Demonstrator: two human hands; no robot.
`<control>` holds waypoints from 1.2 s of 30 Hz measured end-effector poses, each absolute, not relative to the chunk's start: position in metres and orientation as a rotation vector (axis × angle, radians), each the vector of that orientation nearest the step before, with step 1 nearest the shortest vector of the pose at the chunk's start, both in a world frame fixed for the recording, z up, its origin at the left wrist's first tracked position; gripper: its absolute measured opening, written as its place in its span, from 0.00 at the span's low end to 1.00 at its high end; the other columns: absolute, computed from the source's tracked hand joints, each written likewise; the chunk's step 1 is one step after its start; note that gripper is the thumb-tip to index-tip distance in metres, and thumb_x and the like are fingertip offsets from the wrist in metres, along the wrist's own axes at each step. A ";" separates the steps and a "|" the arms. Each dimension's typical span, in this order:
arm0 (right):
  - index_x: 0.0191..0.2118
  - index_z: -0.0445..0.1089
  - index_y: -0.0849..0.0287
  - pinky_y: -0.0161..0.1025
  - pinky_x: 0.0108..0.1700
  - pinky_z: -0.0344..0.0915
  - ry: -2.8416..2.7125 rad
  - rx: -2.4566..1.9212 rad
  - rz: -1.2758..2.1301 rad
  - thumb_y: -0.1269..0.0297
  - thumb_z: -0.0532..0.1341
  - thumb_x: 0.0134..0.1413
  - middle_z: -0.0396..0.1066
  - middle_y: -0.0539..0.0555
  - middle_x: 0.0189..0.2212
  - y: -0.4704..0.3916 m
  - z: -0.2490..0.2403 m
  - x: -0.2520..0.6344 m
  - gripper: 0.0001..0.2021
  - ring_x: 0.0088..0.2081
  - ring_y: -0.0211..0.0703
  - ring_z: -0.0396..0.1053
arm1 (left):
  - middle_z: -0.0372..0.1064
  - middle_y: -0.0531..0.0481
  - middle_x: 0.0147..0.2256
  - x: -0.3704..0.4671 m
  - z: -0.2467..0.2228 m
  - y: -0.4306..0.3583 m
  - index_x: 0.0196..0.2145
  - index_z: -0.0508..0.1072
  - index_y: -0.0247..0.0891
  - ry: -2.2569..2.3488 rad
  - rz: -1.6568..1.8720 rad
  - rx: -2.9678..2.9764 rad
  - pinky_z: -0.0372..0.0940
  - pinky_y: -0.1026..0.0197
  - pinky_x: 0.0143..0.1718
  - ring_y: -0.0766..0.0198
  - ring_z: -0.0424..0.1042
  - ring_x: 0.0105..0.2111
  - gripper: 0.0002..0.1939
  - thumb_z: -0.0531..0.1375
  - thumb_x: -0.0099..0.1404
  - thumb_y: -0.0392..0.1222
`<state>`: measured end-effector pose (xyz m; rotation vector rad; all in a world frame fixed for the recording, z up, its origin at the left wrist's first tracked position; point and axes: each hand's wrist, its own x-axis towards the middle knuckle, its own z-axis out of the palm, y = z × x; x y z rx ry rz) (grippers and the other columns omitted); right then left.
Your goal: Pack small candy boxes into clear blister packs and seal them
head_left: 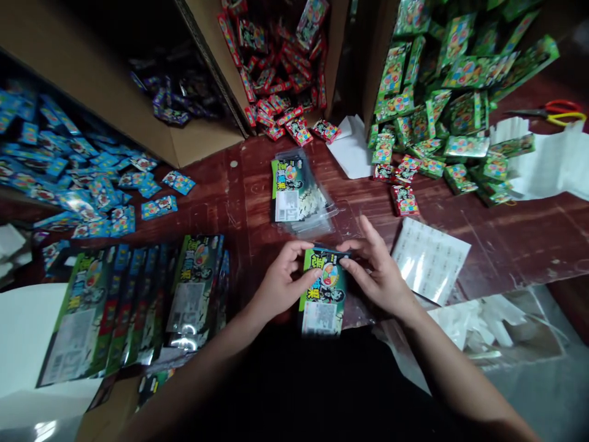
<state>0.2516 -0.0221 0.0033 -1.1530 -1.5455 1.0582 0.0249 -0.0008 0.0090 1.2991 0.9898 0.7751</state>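
Between both hands is a flat printed candy pack (324,288) in green and black, with a white label on its lower half. My left hand (291,276) pinches its upper left edge, thumb on the front. At the upper right corner, my right hand (375,267) has its thumb and a finger closed on the pack, while another finger points up and away. Just beyond lies a fanned pile of clear bags (315,205), topped by a similar printed pack (288,187). To the right of my right hand rests a sheet of white labels (432,258).
Cardboard boxes (202,144) along the back hold small blue (96,184), purple (172,101), red (285,73) and green packets (423,123), some spilling onto the table (221,190). Filled packs (133,301) stand in rows at left. Scissors (561,113) lie far right; paper scraps (483,322) fill a bin.
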 end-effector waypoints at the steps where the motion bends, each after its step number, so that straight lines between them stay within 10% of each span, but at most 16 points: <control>1: 0.74 0.34 0.41 0.48 0.51 0.74 -1.497 -1.161 1.028 0.66 0.61 0.65 0.68 0.57 0.53 -0.024 0.002 0.249 0.42 0.45 0.44 0.73 | 0.71 0.48 0.47 0.025 0.011 0.002 0.53 0.65 0.43 0.984 0.755 1.314 0.73 0.59 0.42 0.61 0.76 0.42 0.20 0.65 0.66 0.40; 11: 0.74 0.34 0.42 0.47 0.49 0.75 -1.422 -1.199 0.903 0.67 0.61 0.65 0.69 0.55 0.47 -0.037 -0.020 0.243 0.42 0.46 0.45 0.73 | 0.49 0.45 0.70 0.026 0.018 0.022 0.42 0.76 0.42 1.042 0.824 1.493 0.64 0.44 0.62 0.51 0.69 0.60 0.06 0.61 0.70 0.42; 18: 0.74 0.30 0.39 0.45 0.48 0.76 -1.359 -1.207 0.871 0.64 0.64 0.63 0.65 0.57 0.54 -0.033 -0.007 0.246 0.46 0.43 0.43 0.74 | 0.78 0.45 0.48 0.036 0.019 0.023 0.42 0.69 0.39 0.970 0.851 1.295 0.69 0.51 0.55 0.59 0.76 0.50 0.06 0.62 0.68 0.39; 23: 0.74 0.30 0.43 0.42 0.45 0.74 -1.400 -1.136 0.948 0.62 0.62 0.65 0.67 0.50 0.38 -0.028 -0.001 0.249 0.45 0.39 0.42 0.71 | 0.78 0.46 0.46 0.034 0.023 0.026 0.53 0.68 0.40 0.981 0.817 1.303 0.69 0.52 0.54 0.59 0.77 0.48 0.18 0.63 0.67 0.40; 36: 0.74 0.37 0.46 0.38 0.39 0.73 -1.212 -1.204 1.239 0.59 0.67 0.59 0.69 0.47 0.33 -0.015 0.030 0.259 0.47 0.33 0.39 0.70 | 0.79 0.49 0.35 0.047 0.060 0.038 0.35 0.78 0.36 1.089 0.583 1.522 0.70 0.59 0.40 0.62 0.77 0.35 0.09 0.65 0.65 0.45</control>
